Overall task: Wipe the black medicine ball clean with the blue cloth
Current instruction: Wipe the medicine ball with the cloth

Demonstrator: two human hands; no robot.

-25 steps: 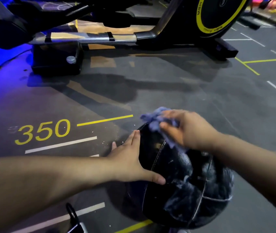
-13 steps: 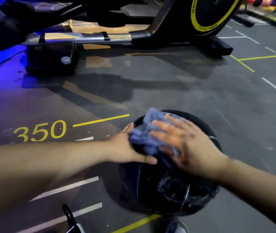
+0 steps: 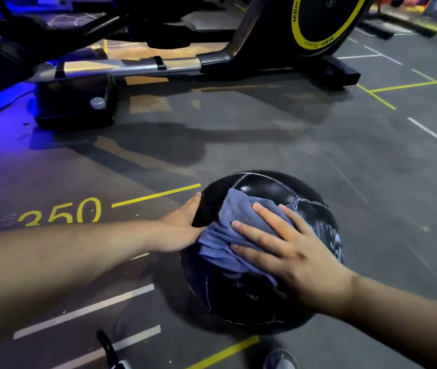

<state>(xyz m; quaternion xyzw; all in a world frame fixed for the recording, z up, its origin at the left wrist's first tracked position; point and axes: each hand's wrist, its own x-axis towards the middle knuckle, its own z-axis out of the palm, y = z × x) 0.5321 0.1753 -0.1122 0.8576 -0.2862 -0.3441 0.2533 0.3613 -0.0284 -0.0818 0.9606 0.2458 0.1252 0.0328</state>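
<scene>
Nearest, at the bottom edge, the toe of a shoe point(image 3: 278, 360) is seen on a dark grey floor point(image 3: 332, 161) marked with white and yellow lines. Just beyond, the black medicine ball point(image 3: 241, 302) is rested on that floor, in the lower middle of the view. The blue cloth point(image 3: 225, 235) is pressed onto its upper left face by the right hand point(image 3: 294, 259), fingers spread and straight, curled round nothing. The ball's left side is steadied by the left hand point(image 3: 180, 230), laid flat with fingers straight. Pale smears are visible on the ball's right side. Further left, a yellow "350" point(image 3: 63, 211) is painted. Farthest, an exercise machine point(image 3: 220, 59) with a yellow-ringed black wheel point(image 3: 326, 20) is set.
</scene>
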